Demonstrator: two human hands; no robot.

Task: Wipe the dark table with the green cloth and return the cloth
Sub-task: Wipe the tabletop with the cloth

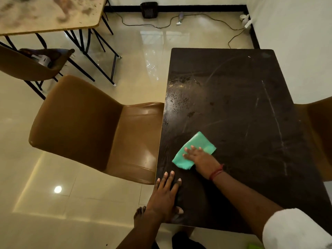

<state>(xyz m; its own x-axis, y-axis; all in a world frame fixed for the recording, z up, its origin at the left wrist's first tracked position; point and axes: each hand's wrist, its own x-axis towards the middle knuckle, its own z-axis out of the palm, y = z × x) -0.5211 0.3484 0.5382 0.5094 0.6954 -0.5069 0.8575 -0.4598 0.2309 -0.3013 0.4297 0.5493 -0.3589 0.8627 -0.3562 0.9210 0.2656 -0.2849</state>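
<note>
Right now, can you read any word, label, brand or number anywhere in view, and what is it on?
No text can be read anywhere.
The green cloth and the dark table carry no print.
The pale object on the far chair is too blurred to show any label.

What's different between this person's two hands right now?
The right hand presses flat on the green cloth, while the left hand lies straight on the dark table with nothing under it. The right hand is further out on the tabletop; the left hand is by the near left edge. The right wrist wears a red thread; the left wrist is bare. Both hands have straight fingers, palm down on the same table.
</note>
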